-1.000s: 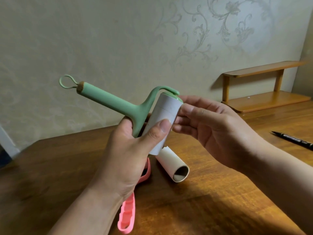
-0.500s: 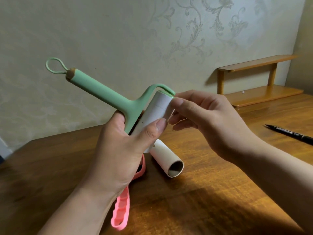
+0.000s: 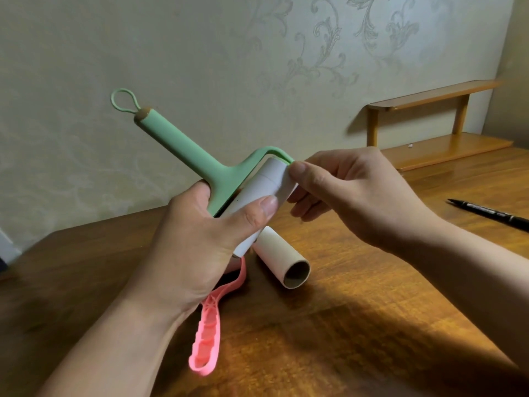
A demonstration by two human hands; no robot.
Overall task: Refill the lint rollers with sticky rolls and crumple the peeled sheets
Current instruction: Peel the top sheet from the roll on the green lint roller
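Note:
My left hand (image 3: 197,247) grips a green lint roller (image 3: 183,150) above the table, handle pointing up and left, thumb pressed on the white sticky roll (image 3: 257,190) mounted on it. My right hand (image 3: 352,193) pinches the edge of the roll's outer sheet at its upper end between thumb and forefinger. A second roll (image 3: 283,262) with an open cardboard core lies on the table just below. A pink lint roller handle (image 3: 206,339) lies under my left wrist, its head hidden by the hand.
A black pen (image 3: 489,214) lies on the wooden table (image 3: 357,325) at the right. A low wooden shelf (image 3: 438,130) stands at the back right against the patterned wall.
My right thumb and forefinger have closed onto the sheet edge at the roll's upper end. Both hands and the green roller have stayed in about the same place.

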